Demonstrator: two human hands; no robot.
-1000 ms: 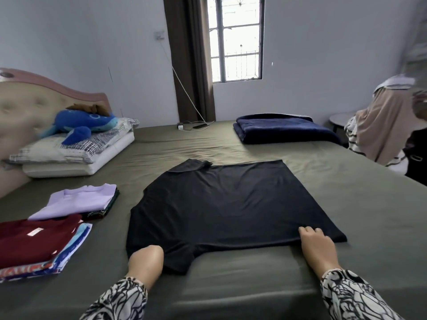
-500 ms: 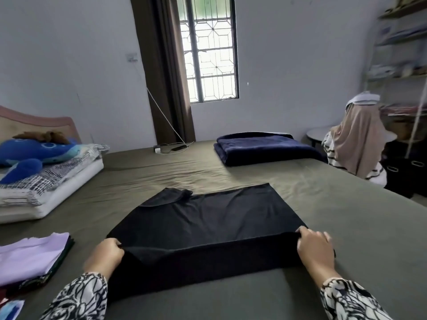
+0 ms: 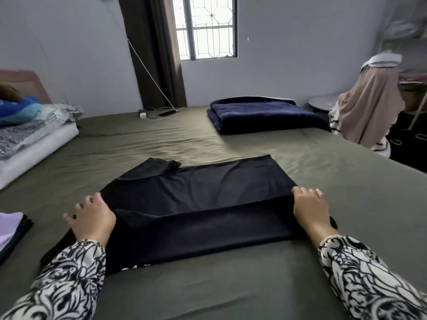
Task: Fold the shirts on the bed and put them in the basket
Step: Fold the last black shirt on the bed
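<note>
At nine o'clock, at the frame's left edge, I see the corner of a lilac folded garment (image 3: 10, 224) on a dark one, part of a stack lying on the olive-green sheeted bed (image 3: 208, 292); the head camera has swung right, so less of that stack shows than a second ago.

My left hand (image 3: 92, 219) sits at about eight o'clock, fingers curled round the left end of the black short-sleeved shirt (image 3: 203, 199) and pinching its raised fold edge. A second ago both hands lay at the shirt's near hem. Since then they have lifted that long side and carried it away from me, so a band of cloth now lies doubled over the body. I judge this the first lengthwise fold, well started but not pressed flat. No basket is in view, so the putting-away is some way off.

The shirt lies in the middle of the bed, dead ahead. Its long axis runs from nine o'clock to three o'clock, with the collar pointing toward ten o'clock and the bottom hem toward three.

My right hand (image 3: 310, 210), at about four o'clock, grips the right end of the same fold, fingers curled over the cloth.

Beyond, at one o'clock, rests a folded navy-blue blanket (image 3: 265, 114).
</note>
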